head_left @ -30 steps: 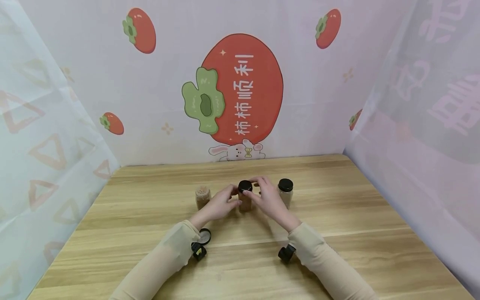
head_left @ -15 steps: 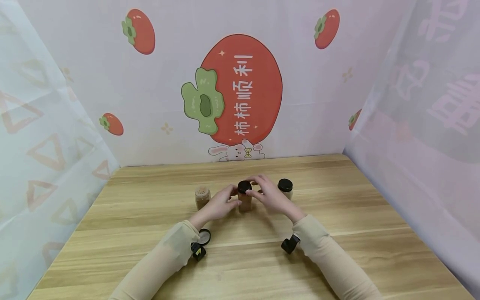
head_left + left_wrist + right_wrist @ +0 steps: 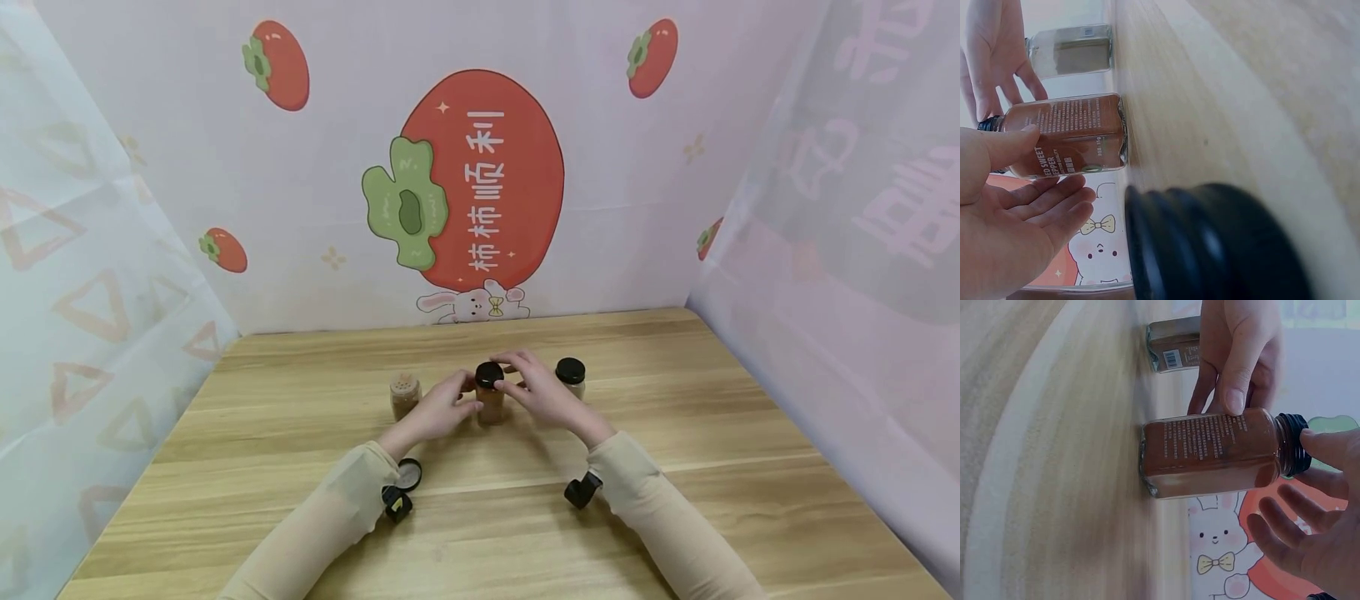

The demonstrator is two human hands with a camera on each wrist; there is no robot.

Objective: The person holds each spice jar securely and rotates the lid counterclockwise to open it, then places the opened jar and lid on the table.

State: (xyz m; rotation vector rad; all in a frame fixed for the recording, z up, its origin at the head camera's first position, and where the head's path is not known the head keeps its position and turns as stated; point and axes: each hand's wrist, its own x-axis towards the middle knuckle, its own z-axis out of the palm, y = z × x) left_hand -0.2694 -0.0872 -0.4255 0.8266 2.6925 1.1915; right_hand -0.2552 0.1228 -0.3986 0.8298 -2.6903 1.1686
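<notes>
One jar, lower centre: left hand clamped on it, right hand pinching cap. Risk: slack left grip could let jar spin under twisting.

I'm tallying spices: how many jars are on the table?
3: middle jar, between the left hand and right hand; left jar, uncapped; right jar, capped, partly behind the right hand.

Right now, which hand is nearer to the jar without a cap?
Left. The left hand, on the middle jar, is just right of the uncapped jar; the right hand, at the middle jar's black cap, is farther off.
</notes>
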